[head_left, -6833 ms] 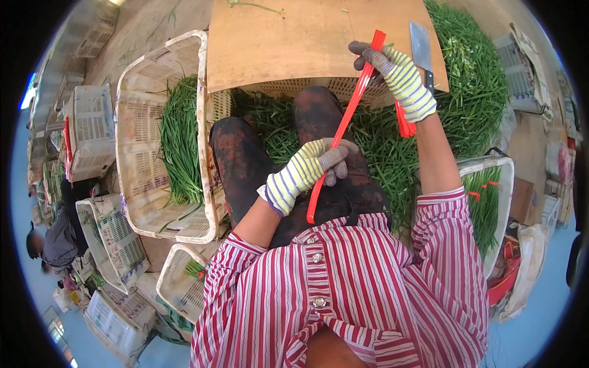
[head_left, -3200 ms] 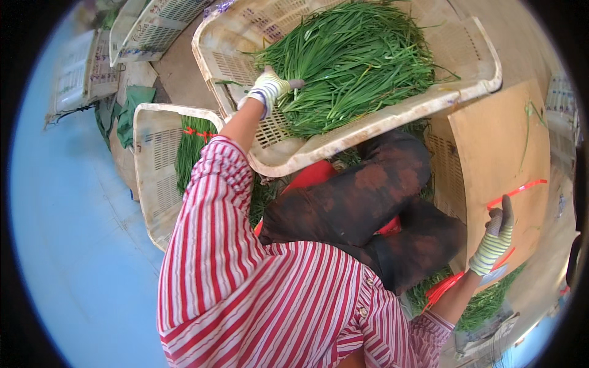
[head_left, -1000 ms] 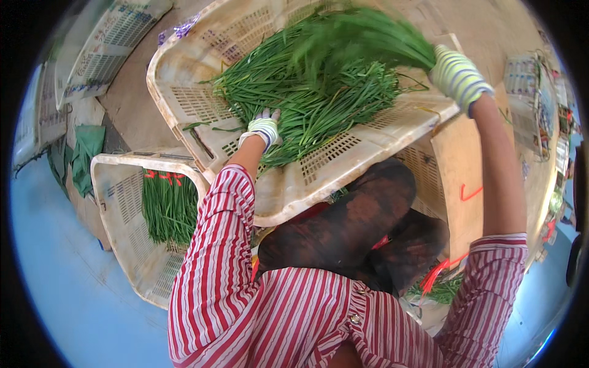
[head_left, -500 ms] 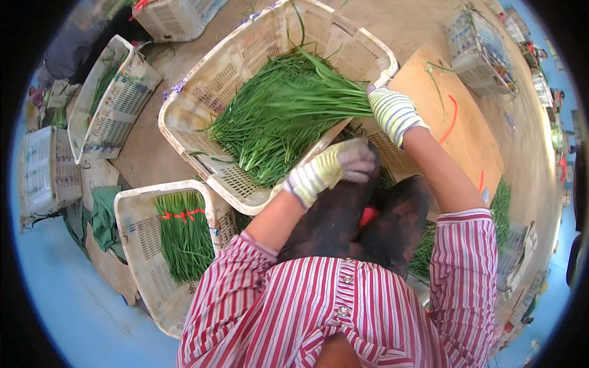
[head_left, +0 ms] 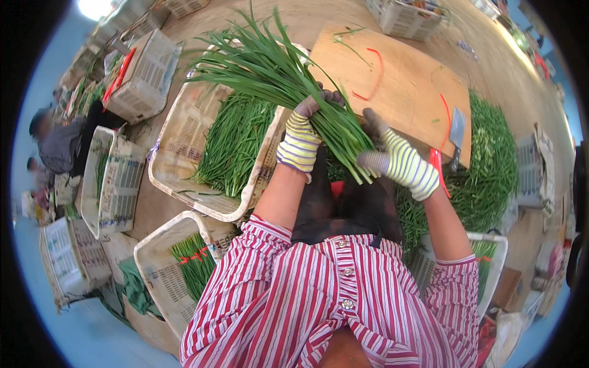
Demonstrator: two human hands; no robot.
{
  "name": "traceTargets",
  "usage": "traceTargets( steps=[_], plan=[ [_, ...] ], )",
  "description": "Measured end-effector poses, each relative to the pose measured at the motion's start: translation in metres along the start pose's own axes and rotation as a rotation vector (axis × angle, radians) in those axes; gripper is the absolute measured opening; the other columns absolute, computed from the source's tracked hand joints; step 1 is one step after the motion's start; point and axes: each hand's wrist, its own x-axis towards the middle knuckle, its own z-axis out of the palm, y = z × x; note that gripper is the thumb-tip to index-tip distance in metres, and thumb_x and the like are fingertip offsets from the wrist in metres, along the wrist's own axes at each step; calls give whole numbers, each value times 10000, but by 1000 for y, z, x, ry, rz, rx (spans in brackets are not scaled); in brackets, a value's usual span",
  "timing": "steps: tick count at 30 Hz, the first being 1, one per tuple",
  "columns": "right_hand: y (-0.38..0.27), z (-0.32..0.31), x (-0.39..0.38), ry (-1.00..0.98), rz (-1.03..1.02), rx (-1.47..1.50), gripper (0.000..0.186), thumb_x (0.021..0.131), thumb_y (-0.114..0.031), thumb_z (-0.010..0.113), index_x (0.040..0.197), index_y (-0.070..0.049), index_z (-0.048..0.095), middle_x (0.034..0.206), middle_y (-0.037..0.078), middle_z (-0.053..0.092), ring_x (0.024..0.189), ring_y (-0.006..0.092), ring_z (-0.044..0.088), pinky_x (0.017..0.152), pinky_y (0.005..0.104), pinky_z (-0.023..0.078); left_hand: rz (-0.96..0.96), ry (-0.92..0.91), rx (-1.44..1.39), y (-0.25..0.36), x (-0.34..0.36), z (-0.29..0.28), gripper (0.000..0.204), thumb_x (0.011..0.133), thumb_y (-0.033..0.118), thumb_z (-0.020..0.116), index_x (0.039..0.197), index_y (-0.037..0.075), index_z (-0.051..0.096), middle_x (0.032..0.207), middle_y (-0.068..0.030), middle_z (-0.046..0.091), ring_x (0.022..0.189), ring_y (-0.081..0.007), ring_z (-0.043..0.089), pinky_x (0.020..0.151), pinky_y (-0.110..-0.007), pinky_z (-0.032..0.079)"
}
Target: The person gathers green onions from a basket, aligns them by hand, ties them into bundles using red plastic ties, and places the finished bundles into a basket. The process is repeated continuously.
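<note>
Greens (head_left: 287, 84) have shifted into left grip (head_left: 302, 136), stems (head_left: 341, 140) extending rightward.

Green stalks (head_left: 288, 76) partly hid your left hand (head_left: 299, 136), your right hand (head_left: 404, 161) blurred at its fingertips (head_left: 373, 162), and your right sleeve (head_left: 455, 297) obscured the near-right basket (head_left: 504, 250).

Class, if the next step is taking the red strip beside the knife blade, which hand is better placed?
Probably the right hand: it is nearer the red strip and knife, while the left hand is wrapped around the green bunch.
</note>
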Motion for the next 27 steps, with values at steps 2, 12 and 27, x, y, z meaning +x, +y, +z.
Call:
traceTargets(
  steps=[2, 12, 27],
  plan=[
    [13, -14, -1, 147, 34, -13, 788, 716, -293, 676, 1322, 77, 334, 1275, 248, 461, 1209, 284, 444, 998, 330, 346, -85, 82, 193, -14, -15, 24, 301, 736, 34, 675, 1016, 46, 568, 956, -131, 624, 938, -298, 597, 884, -488, 477],
    [16, 21, 4, 765, -285, 748, 171, 888, -239, 532, 836, -80, 567, 723, 32, 554, 643, 121, 528, 608, 258, 433, -48, 18, 200, -43, -9, 42, 286, 729, 43, 681, 990, 57, 564, 906, -100, 631, 887, -265, 610, 828, -455, 503],
    [0, 17, -53, 480, -200, -499, 421, 767, -148, 654, 1146, -16, 527, 1009, 144, 594, 933, 267, 596, 770, 329, 465, 4, 32, 197, -31, -13, 27, 251, 762, 79, 663, 987, 109, 555, 797, -49, 588, 812, -226, 573, 900, -480, 450]
  ],
)
